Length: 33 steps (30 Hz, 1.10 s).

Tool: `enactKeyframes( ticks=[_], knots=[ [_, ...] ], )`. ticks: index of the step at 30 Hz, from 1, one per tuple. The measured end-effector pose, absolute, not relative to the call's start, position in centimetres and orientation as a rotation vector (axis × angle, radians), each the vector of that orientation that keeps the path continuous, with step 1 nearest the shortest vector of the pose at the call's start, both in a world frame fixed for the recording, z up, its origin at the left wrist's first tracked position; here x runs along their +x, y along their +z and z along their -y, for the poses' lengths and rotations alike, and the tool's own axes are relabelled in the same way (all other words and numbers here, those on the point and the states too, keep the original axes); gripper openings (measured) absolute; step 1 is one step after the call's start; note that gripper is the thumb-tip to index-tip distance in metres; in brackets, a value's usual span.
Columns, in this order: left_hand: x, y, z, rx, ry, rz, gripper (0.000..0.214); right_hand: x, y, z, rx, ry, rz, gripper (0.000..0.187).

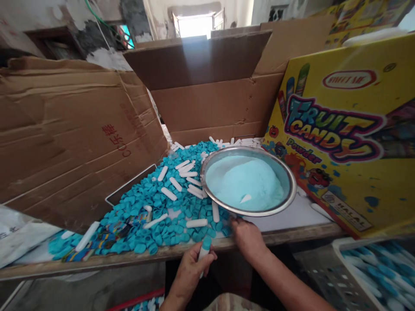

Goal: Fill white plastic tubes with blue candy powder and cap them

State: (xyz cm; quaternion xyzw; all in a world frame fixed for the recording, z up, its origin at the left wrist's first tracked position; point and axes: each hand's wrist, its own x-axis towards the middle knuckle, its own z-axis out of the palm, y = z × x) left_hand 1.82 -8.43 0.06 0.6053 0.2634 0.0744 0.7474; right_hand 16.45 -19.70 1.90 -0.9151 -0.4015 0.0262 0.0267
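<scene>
My left hand, just off the front edge of the table, is wrapped round a white plastic tube with a blue top, held upright. Close to the bowl's near rim is my right hand, its fingers bent together at the table edge beside some blue caps; anything in them is hidden. The steel bowl holds a mound of pale blue powder. A small white piece sticks out of that powder. Left of the bowl spreads a heap of blue caps with white tubes scattered on top.
Brown cardboard walls in the table's back and left. A yellow fruit candy box stands at the right. Below it, a white plastic basket contains several blue-and-white tubes. Colourful wrappers lie among the caps near the wooden table edge.
</scene>
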Motion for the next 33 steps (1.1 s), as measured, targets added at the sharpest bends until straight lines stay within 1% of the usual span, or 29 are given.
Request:
enactKeyframes(
  ticks=[1, 5, 7, 11, 13, 17, 19, 21, 23, 26, 29, 31, 33],
  knots=[
    [1.8, 0.1, 8.4, 1.319, 0.168, -0.578, 0.04, 16.4, 1.9, 19.2, -2.822, 0.069, 1.265, 0.036],
    [1.9, 0.2, 8.1, 1.311, 0.192, -0.592, 0.043, 17.2, 1.5, 17.0, -2.814, 0.037, 1.264, 0.019],
    [2.0, 0.5, 8.0, 1.305, 0.211, -0.621, 0.043, 17.5, 1.4, 16.5, -2.802, 0.015, 1.265, 0.016],
    [2.6, 1.3, 7.8, 1.301, 0.251, -0.682, 0.043, 17.0, 1.4, 17.4, -2.782, -0.026, 1.264, 0.017],
    [3.2, 1.6, 8.0, 1.292, 0.244, -0.674, 0.045, 15.9, 1.3, 18.5, -2.704, -0.107, 1.297, 0.018],
    [4.6, 2.1, 9.1, 1.283, 0.183, -0.586, 0.041, 13.2, 0.8, 20.3, -2.339, -0.401, 1.411, 0.024],
    [4.9, 2.4, 9.5, 1.283, 0.186, -0.57, 0.037, 12.2, 0.6, 20.9, -2.188, -0.416, 1.454, 0.026],
    [4.8, 2.5, 9.6, 1.288, 0.213, -0.554, 0.036, 11.9, 0.7, 21.3, -2.074, -0.301, 1.445, 0.024],
    [4.4, 2.6, 9.5, 1.303, 0.207, -0.517, 0.033, 12.0, 1.1, 21.7, -2.004, -0.084, 1.341, 0.021],
    [3.7, 2.3, 9.3, 1.354, 0.126, -0.443, 0.03, 12.8, 2.1, 22.2, -1.932, 0.305, 1.118, 0.029],
    [3.3, 2.0, 9.4, 1.408, 0.055, -0.382, 0.03, 13.8, 2.8, 22.4, -1.81, 0.666, 1.029, 0.021],
    [3.1, 2.0, 9.5, 1.45, 0.025, -0.358, 0.028, 14.3, 2.9, 22.7, -1.74, 0.78, 0.952, 0.021],
    [2.9, 2.2, 9.5, 1.518, -0.008, -0.344, 0.027, 14.7, 2.7, 23.2, -1.695, 0.806, 0.808, 0.023]
  ],
)
